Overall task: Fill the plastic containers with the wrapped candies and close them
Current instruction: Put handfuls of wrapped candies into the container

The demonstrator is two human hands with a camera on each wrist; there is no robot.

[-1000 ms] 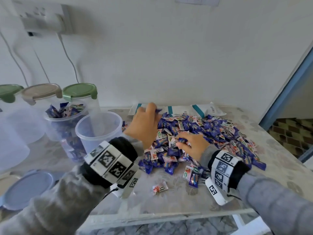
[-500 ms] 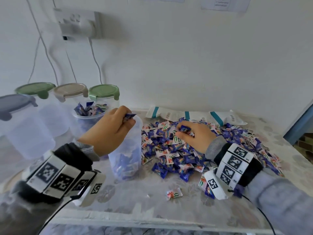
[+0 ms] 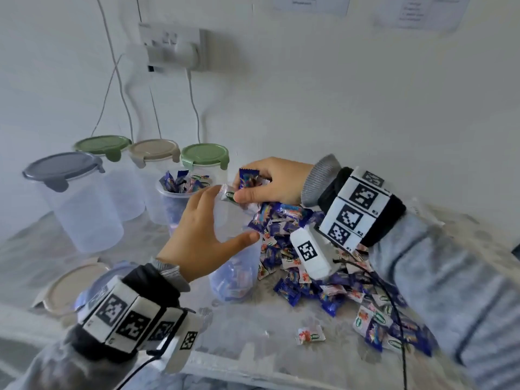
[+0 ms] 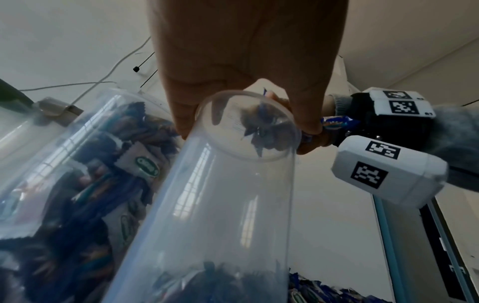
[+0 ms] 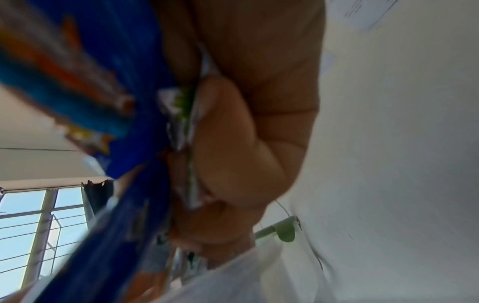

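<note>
Right hand (image 3: 274, 178) clutching candies (image 3: 249, 178) over container (image 3: 233, 249), left hand (image 3: 202, 235) gripping container

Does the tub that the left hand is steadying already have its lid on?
No. In the head view the clear tub under the left hand stands open-topped, and the right hand holds wrapped candies over its mouth.

Candies (image 3: 306, 249) are mostly deep blue wrappers with rainbow splashes, some white ones with green logos. Lids: two green (image 3: 204, 156), one beige (image 3: 154, 149), one grey (image 3: 60, 167). Table (image 3: 253, 342) is mottled grey marble-ish. Wristbands (image 3: 358, 204) have black-and-white square codes.
</note>
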